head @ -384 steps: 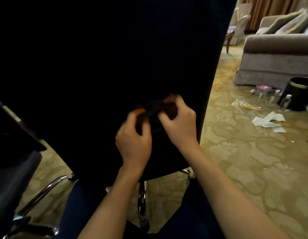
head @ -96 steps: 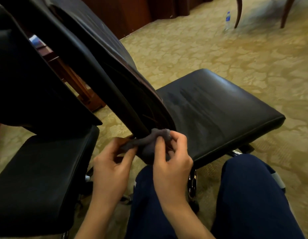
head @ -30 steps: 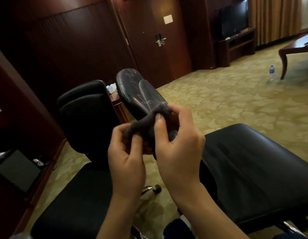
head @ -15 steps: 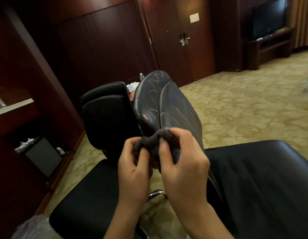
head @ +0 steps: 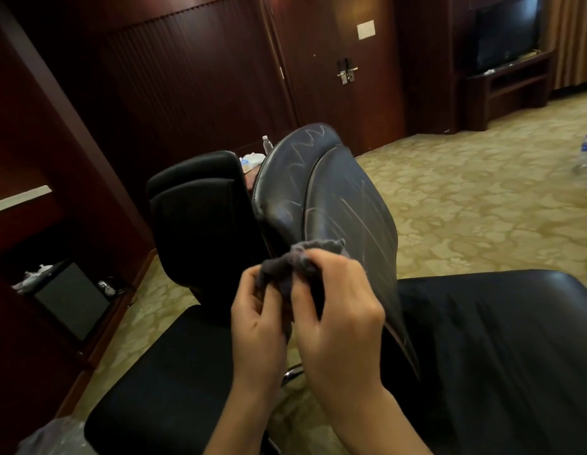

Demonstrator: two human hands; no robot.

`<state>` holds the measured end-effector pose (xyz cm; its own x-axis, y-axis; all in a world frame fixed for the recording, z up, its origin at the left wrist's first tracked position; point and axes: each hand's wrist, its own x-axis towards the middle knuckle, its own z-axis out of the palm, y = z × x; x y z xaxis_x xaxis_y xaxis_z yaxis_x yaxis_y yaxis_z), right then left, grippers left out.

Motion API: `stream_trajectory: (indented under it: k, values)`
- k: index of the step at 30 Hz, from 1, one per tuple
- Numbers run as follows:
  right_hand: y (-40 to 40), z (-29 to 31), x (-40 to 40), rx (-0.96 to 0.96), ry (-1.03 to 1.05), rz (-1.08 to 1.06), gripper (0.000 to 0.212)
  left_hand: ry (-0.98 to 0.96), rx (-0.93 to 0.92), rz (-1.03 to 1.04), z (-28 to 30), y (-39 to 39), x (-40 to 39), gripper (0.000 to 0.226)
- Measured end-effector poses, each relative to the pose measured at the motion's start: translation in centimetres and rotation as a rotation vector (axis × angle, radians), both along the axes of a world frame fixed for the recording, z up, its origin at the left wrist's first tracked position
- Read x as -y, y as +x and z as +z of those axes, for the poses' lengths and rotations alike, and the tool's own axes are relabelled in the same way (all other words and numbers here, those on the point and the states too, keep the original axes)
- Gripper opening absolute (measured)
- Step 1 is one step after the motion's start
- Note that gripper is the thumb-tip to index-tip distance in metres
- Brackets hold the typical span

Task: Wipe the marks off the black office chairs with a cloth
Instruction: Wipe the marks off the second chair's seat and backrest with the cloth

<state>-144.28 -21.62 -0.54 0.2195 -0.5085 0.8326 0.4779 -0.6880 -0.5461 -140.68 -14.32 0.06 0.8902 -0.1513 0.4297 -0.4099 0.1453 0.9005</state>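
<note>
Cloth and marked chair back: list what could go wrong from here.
1. The cloth is bunched between the left hand and right hand; wiped like that, little of it may touch the chair back, so it could smear the chalky lines.
2. The zigzag marks near the top edge lie far from the hands and could be missed.

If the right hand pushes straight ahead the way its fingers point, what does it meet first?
Most likely the marked backrest: the right hand, gripping the grey cloth with the left hand, points up at it. The cloth would probably touch first; depth is unclear.
</note>
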Motion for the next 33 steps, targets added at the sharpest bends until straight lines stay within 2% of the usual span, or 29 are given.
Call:
stream_trajectory:
  k: [3, 7, 10, 14, 18, 20, 22, 25, 29, 33]
  values:
    - [0.3, 0.2, 0.3, -0.015, 0.006, 0.027, 0.014, 0.033, 0.032, 0.026, 0.0, 0.3, 0.0, 0.015]
    - [1.8, 4.8, 0.0, 0.006, 0.022, 0.027, 0.014, 0.014, 0.21, 0.13, 3.8, 1.8, -0.1, 0.013]
    - [2.4, 5.5, -0.7, -0.014, 0.01, 0.002, 0.011, 0.017, 0.235, 0.155, 4.5, 2.7, -0.3, 0.014]
    - [1.5, -1.1, -0.6, 0.002, 0.063, -0.045, 0.016, 0.165, 0.134, 0.153, -1.5, 2.9, -0.7, 0.008]
    - [0.0, -11.8, 0.1, -0.259, 0.184, -0.074, 0.017, 0.366, -0.081, 0.097, -9.7, 0.7, -0.3, 0.017]
    - [-0.8, -15.4, 0.5, -0.42, 0.264, -0.031, 0.018, 0.369, -0.216, 0.068, -12.2, -0.3, 0.1, 0.019]
    - [-1.1, -16.8, 0.9, -0.463, 0.302, -0.004, 0.019, 0.331, -0.255, 0.067, -13.1, -0.4, 0.3, 0.02]
    - [-1.0, -14.1, 1.0, -0.354, 0.333, 0.033, 0.016, 0.264, -0.141, 0.117, -11.9, 0.8, 0.7, 0.024]
    - [0.6, -8.0, 0.3, -0.18, 0.263, 0.101, 0.018, 0.134, 0.065, 0.213, -7.8, 2.9, 0.7, 0.023]
    - [3.0, -6.0, 0.2, -0.148, 0.18, 0.022, 0.013, 0.112, 0.079, 0.218, -6.1, 4.9, 1.0, 0.015]
